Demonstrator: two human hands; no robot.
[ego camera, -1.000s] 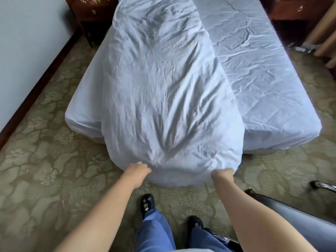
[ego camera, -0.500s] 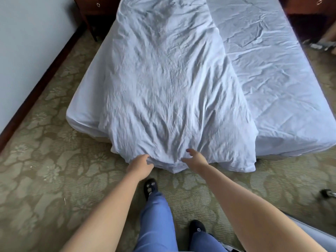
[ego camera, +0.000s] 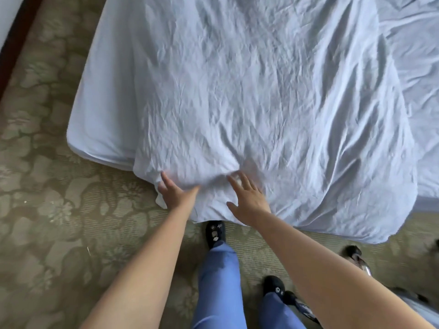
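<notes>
A crumpled white duvet (ego camera: 249,103) lies lengthwise on the bed and hangs over its foot end down to the carpet. My left hand (ego camera: 174,193) lies flat on the duvet's near left corner with its fingers spread. A little to the right, my right hand (ego camera: 248,200) rests flat on the hanging edge, fingers straight and spread. Neither hand grips the cloth. The bed (ego camera: 95,110), covered by a white fitted sheet, shows to the left and right of the duvet.
Patterned green carpet (ego camera: 59,210) surrounds the bed. A dark skirting board (ego camera: 16,41) runs along the wall at the upper left. My feet in black shoes (ego camera: 215,232) stand close to the bed's foot. A wheeled metal leg (ego camera: 358,257) stands at the lower right.
Both hands have let go of the duvet's edge and now lie flat on it. The right hand moved left toward the middle. The view has come closer to the bed.
</notes>
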